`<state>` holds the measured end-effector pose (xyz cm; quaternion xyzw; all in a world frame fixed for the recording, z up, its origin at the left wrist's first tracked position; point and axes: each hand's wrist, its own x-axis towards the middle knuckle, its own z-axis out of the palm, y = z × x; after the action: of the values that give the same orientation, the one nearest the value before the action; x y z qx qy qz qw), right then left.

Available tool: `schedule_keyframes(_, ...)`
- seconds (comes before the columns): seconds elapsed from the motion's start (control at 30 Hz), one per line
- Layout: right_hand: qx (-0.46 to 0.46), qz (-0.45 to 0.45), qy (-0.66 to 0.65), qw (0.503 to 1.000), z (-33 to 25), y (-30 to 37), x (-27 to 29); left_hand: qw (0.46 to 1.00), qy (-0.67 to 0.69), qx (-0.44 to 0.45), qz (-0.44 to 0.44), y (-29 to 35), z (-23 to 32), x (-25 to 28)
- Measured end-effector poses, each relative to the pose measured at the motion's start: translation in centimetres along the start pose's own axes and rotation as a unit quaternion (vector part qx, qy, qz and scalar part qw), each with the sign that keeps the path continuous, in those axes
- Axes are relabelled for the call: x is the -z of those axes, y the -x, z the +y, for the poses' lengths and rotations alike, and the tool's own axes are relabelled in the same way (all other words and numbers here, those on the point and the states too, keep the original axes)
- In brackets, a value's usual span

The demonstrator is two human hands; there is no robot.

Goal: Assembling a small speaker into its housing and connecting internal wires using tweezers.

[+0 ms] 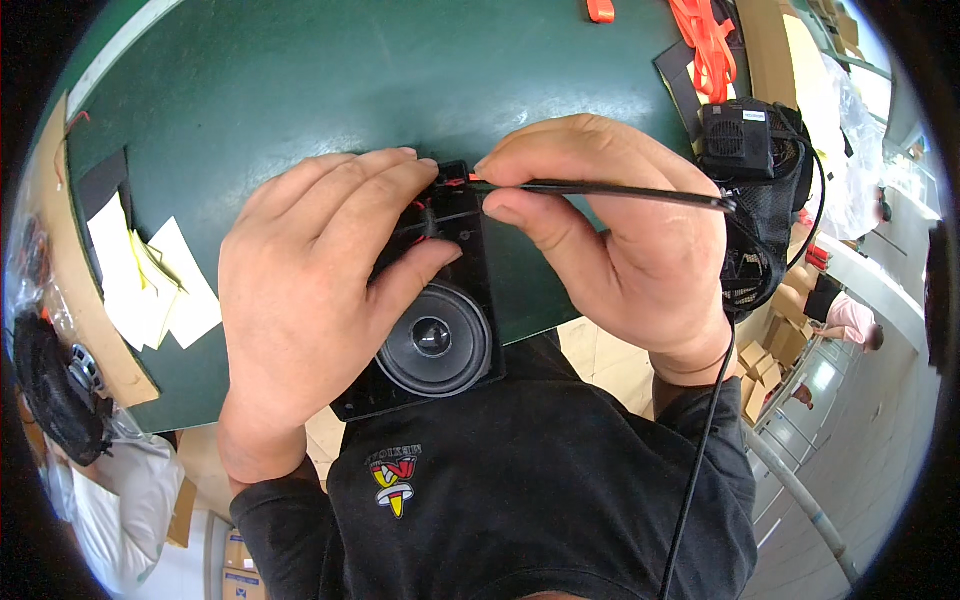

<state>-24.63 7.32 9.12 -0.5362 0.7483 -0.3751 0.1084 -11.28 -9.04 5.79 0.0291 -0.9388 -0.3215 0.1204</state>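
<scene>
A black speaker panel (pixel 470 262) with a round speaker cone (pixel 462 345) lies at the table's near edge, against my shirt. My left hand (pixel 310 255) is closed on its left side, fingers across the top and thumb above the cone. Between my left thumb and fingers, short red and black wires (pixel 428 220) show in part. My right hand (pixel 630 230) pinches slim black tweezers (pixel 640 191) at the panel's upper end. Their tips reach a bit of red wire (pixel 475 179) beside a small black part (pixel 453 172); whether they grip it is hidden by my fingers.
The green table (pixel 360 80) carries white and yellow paper sheets (pixel 160 290) at left and orange ribbon (pixel 708 45) at far right. A small black box (pixel 737 140) rests on a black mesh bag (pixel 760 235). A black cable (pixel 705 440) runs down past my right arm.
</scene>
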Motion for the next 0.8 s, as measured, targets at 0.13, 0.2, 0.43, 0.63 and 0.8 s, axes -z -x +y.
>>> schedule_keyframes(0.13,0.006,-0.002,0.012,1.0,0.0,-0.2,-0.1,1.0,0.003,0.001,-0.001,0.0,0.0,0.0)
schedule_keyframes(0.2,-0.001,-0.006,0.021,1.0,0.0,-0.2,-0.2,1.0,0.003,0.0,-0.001,-0.1,0.1,0.0)
schedule_keyframes(0.43,-0.059,0.016,-0.022,0.998,0.2,0.3,-1.0,1.0,0.002,-0.004,-0.001,0.1,-0.1,0.2)
schedule_keyframes(0.63,-0.193,0.195,-0.236,0.932,0.8,2.5,-3.7,1.0,-0.003,0.006,-0.012,-0.1,0.2,0.2)
schedule_keyframes(0.8,-0.297,0.249,-0.454,0.803,1.7,3.4,-4.7,1.0,-0.001,0.005,-0.011,0.0,0.0,0.0)
